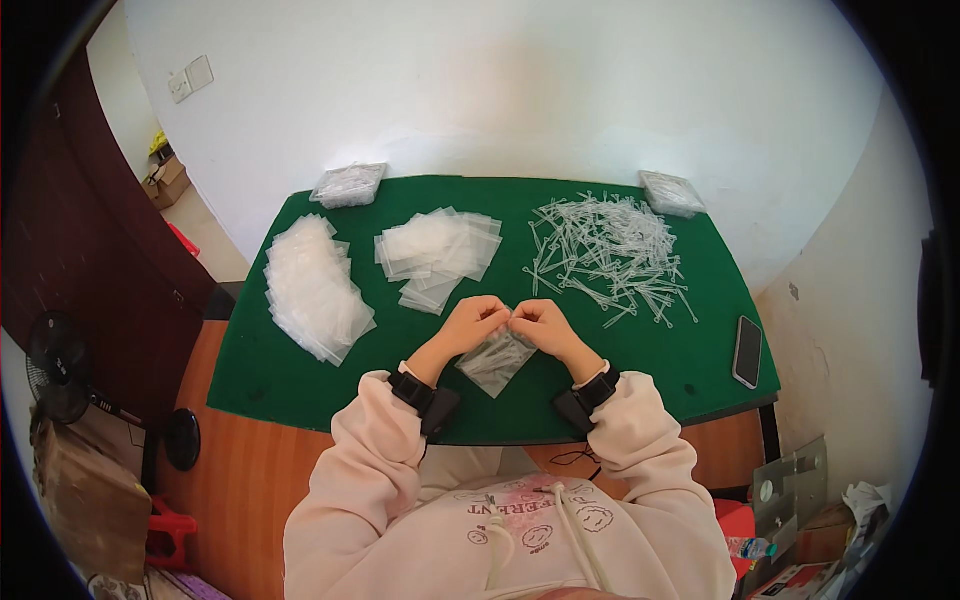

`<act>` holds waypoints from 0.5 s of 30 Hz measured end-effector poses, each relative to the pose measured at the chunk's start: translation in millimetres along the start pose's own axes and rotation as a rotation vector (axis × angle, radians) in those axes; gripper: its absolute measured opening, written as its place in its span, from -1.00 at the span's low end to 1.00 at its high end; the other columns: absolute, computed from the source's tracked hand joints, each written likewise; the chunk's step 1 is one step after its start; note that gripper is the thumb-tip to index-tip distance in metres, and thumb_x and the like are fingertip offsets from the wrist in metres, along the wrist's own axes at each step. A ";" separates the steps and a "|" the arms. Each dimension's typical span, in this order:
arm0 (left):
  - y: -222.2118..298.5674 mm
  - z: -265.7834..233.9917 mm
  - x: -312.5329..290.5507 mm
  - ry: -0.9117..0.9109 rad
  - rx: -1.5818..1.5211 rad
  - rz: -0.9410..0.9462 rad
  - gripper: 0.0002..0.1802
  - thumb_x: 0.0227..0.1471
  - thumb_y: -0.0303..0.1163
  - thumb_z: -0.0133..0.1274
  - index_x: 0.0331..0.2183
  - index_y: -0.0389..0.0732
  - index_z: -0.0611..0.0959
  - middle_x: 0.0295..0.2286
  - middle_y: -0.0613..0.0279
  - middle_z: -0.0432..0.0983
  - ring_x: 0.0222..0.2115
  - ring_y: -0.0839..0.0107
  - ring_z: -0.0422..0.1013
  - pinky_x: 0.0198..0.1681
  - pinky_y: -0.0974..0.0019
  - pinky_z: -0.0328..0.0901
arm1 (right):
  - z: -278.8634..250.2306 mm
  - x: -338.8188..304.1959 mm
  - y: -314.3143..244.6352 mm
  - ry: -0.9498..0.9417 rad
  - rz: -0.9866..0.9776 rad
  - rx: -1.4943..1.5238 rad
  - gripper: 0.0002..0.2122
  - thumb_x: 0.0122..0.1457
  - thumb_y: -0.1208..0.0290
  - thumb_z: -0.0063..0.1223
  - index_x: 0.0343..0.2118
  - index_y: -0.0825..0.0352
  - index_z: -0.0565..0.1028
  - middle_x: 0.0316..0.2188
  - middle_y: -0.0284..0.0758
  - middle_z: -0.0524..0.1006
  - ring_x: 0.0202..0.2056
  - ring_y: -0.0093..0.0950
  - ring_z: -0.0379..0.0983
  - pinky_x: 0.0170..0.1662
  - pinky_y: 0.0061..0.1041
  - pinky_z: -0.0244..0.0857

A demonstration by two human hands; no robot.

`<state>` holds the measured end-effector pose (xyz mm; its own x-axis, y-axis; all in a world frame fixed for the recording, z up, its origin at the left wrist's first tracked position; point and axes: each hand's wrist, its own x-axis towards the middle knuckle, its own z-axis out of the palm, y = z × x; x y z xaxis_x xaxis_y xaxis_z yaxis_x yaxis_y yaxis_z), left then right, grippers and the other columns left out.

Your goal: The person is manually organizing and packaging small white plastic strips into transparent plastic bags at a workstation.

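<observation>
Both hands meet over the green-topped table [430, 395], pinching the upper edge of a small clear zip bag [497, 362]. Through the plastic, some thin clear pieces show inside it. My left hand [474, 325] is closed on the bag's left top edge, and my right hand [545, 327] is closed on the right. Beyond my hands is a loose stack of flat clear bags [440, 247]. To the right spreads a heap of thin clear plastic sticks with looped ends [610, 250].
A bigger fan of clear bags [312, 290] covers the table's left side. Filled clear packs stand at the back left [350, 186] and back right [672, 194]. A phone [747, 352] lies near the right edge. A black fan [62, 365] is at far left.
</observation>
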<state>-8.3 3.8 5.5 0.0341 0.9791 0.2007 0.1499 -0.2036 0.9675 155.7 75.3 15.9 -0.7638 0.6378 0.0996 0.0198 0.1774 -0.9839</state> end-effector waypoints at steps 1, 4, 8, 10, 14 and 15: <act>-1.4 -2.0 0.7 -0.007 -0.002 0.001 -0.81 0.02 -0.38 -0.06 -0.51 -0.31 0.49 -0.65 0.36 0.39 -0.63 0.65 0.29 -0.55 0.56 0.19 | -1.2 0.3 1.5 0.005 0.006 0.002 -0.85 -0.08 0.47 0.07 -0.69 0.37 0.41 -0.74 -0.54 0.33 -0.65 -0.76 0.17 -0.60 -0.70 0.03; -2.5 -12.2 1.9 0.115 0.055 -0.032 -0.81 0.01 -0.38 -0.05 -0.53 -0.29 0.49 -0.64 0.35 0.40 -0.61 0.65 0.29 -0.53 0.55 0.20 | -7.7 4.9 9.0 0.044 -0.038 -0.052 -0.87 -0.06 0.47 0.05 -0.65 0.37 0.43 -0.74 -0.55 0.32 -0.66 -0.77 0.16 -0.60 -0.72 0.02; -8.6 -20.0 4.9 0.235 -0.043 -0.059 -0.82 0.01 -0.36 -0.03 -0.52 -0.26 0.50 -0.62 0.39 0.40 -0.61 0.66 0.28 -0.52 0.58 0.19 | -19.1 8.2 10.2 0.101 -0.036 -0.104 -0.89 -0.05 0.48 0.03 -0.63 0.37 0.44 -0.73 -0.54 0.34 -0.66 -0.76 0.19 -0.60 -0.72 0.04; -11.5 -23.2 3.7 0.215 -0.060 -0.080 -0.83 0.00 -0.36 -0.02 -0.52 -0.26 0.50 -0.62 0.39 0.40 -0.61 0.65 0.28 -0.52 0.57 0.19 | -22.4 9.0 12.2 0.120 -0.026 -0.116 -0.89 -0.05 0.48 0.03 -0.63 0.37 0.44 -0.72 -0.53 0.35 -0.66 -0.75 0.20 -0.59 -0.72 0.06; -5.7 -21.8 3.3 0.102 -0.076 -0.134 -0.83 -0.02 -0.38 -0.02 -0.54 -0.27 0.51 -0.62 0.37 0.41 -0.61 0.63 0.29 -0.52 0.56 0.19 | -29.1 11.7 21.8 0.217 -0.042 -0.084 -0.89 -0.09 0.47 0.05 -0.64 0.38 0.44 -0.74 -0.52 0.34 -0.66 -0.74 0.20 -0.59 -0.70 0.07; -4.5 -21.3 3.0 0.032 -0.050 -0.150 -0.84 -0.04 -0.39 -0.01 -0.54 -0.29 0.50 -0.63 0.35 0.42 -0.61 0.63 0.30 -0.52 0.55 0.20 | -30.4 12.1 24.2 0.224 -0.057 -0.059 -0.89 -0.08 0.47 0.05 -0.63 0.38 0.44 -0.73 -0.52 0.34 -0.65 -0.74 0.20 -0.59 -0.70 0.07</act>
<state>-29.9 7.8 5.0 -0.0167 0.9982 0.0572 0.1012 -0.0553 0.9933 166.6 110.0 -2.2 -0.6023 0.7750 0.1914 0.0239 0.2571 -0.9661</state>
